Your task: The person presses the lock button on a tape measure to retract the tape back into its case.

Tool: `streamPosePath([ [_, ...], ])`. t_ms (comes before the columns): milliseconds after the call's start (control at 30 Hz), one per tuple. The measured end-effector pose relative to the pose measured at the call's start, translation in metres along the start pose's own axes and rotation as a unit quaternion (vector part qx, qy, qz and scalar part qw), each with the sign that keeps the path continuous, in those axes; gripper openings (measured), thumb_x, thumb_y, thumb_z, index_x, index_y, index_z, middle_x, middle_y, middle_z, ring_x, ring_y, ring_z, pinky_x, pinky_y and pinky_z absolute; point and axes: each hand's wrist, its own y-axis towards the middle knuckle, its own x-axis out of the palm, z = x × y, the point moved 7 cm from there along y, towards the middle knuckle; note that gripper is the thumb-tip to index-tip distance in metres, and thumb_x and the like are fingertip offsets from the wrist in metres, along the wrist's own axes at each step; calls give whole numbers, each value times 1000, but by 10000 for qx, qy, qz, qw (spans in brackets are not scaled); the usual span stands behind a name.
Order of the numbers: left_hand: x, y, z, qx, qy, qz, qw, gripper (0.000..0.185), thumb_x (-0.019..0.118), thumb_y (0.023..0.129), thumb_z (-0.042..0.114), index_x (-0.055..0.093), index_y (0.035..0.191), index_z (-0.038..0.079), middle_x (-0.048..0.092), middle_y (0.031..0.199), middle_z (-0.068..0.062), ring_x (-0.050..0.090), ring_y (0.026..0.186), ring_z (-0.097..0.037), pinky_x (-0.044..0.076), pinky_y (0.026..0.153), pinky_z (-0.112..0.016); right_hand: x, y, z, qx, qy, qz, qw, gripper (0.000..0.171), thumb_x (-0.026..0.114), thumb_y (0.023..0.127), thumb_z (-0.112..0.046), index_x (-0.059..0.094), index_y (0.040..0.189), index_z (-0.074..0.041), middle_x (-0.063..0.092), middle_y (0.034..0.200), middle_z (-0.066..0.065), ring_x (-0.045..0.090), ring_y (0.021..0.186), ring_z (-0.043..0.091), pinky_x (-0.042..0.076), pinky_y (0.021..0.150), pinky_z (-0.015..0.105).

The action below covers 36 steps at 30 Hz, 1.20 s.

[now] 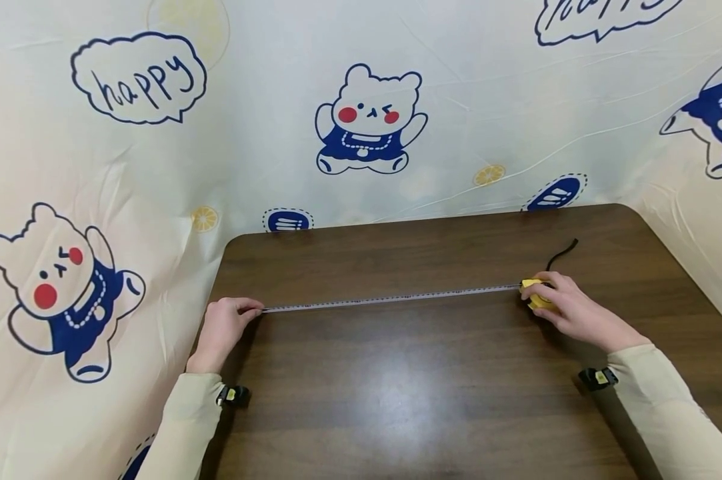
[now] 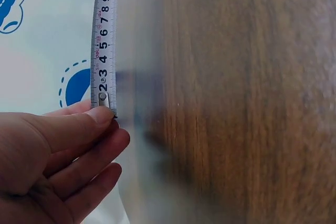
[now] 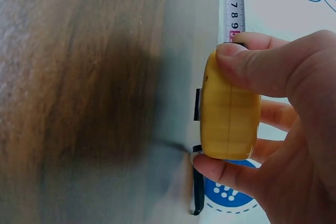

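The end of the tape (image 2: 103,40) is pinched by the left hand (image 1: 221,331) at the left edge of the surface (image 1: 397,387). The yellow case (image 3: 230,109) is grasped by the right hand (image 1: 577,312) near the right side. Between both grips the tape is stretched flat across the surface. A black strap (image 1: 561,254) lies behind the case. The surface is surrounded by a bear-printed cloth (image 1: 367,120).

Cloth (image 1: 265,167): "happy" in a speech bubble at upper left; part of the same word cut off at top right. Tape (image 2: 103,40), left wrist view: numerals 2–9, red 10, then 1. Right wrist view: 4–9 above the yellow case (image 3: 230,114).
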Motion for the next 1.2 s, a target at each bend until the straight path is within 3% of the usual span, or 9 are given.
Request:
streamPosePath([
  [400,0,0,-3,-4,-51,-106,9999,7,78,91,3,83,95,6,79,97,-15,74,95,-36,56,87,-56,-1,0,0,3,161,24,9999,38,83,78,10,65,98,-18,55,125,29,52,112,49,45,85,65],
  [533,0,-1,-4,15,-74,-85,9999,6,78,91,3,83,94,6,79,96,-15,74,94,-36,56,85,-56,-1,0,0,-92,190,119,9997,43,84,77,9,66,111,-12,57,124,25,53,110,44,44,86,60],
  [667,1,0,-4,54,-82,-67,9999,7,79,90,3,83,94,6,79,95,-15,74,93,-36,57,85,-56,-1,-1,3,162,193,-40,9997,63,84,81,5,55,137,-1,57,128,21,54,114,38,45,89,57],
  [733,1,0,-4,59,-83,-53,9999,7,79,90,2,83,94,6,79,95,-15,74,93,-36,57,85,-56,0,-3,4,305,172,-159,9993,70,83,83,3,49,144,3,56,131,23,54,116,39,45,90,58],
  [1200,3,1,1,-83,-154,-198,9997,7,78,91,4,83,96,6,79,99,-16,73,97,-36,56,88,-57,-1,-4,5,630,226,-434,9968,63,82,86,-1,54,142,4,54,134,27,53,117,42,48,93,64],
])
